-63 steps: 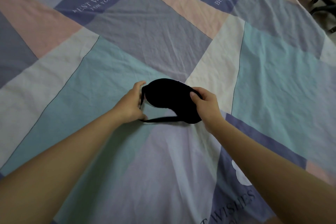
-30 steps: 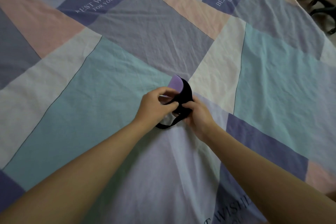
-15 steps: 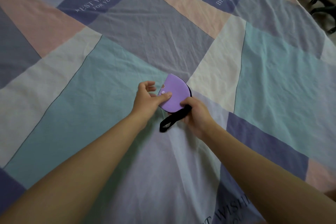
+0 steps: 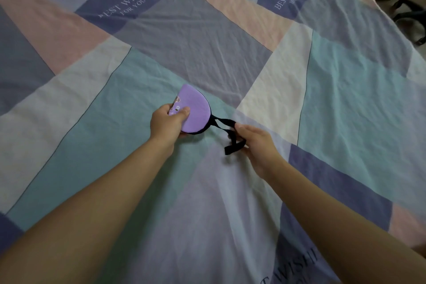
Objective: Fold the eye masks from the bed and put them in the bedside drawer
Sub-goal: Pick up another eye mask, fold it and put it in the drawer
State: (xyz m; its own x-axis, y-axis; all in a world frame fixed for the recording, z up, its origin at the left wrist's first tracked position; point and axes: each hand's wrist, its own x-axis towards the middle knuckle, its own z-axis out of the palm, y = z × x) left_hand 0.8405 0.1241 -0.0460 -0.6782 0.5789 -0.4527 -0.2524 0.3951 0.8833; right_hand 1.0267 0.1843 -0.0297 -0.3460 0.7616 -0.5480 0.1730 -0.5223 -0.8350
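One eye mask [image 4: 196, 110], purple on the side facing me with a black edge, is folded in half into a half-round shape over the middle of the bed. My left hand [image 4: 167, 122] pinches it at its left, straight edge, thumb on top. Its black elastic strap [image 4: 230, 137] trails out to the right, and my right hand [image 4: 258, 143] holds the strap's loop stretched away from the mask. The drawer is not in view.
The bed is covered by a patchwork sheet [image 4: 345, 99] in teal, lilac, pink and cream with printed words. A dark chair base [image 4: 412, 16] shows past the bed's far right edge.
The mask went from spread out black side up to folded in half, purple side out. My right hand then slid right along the strap and pulled it taut away from the mask.
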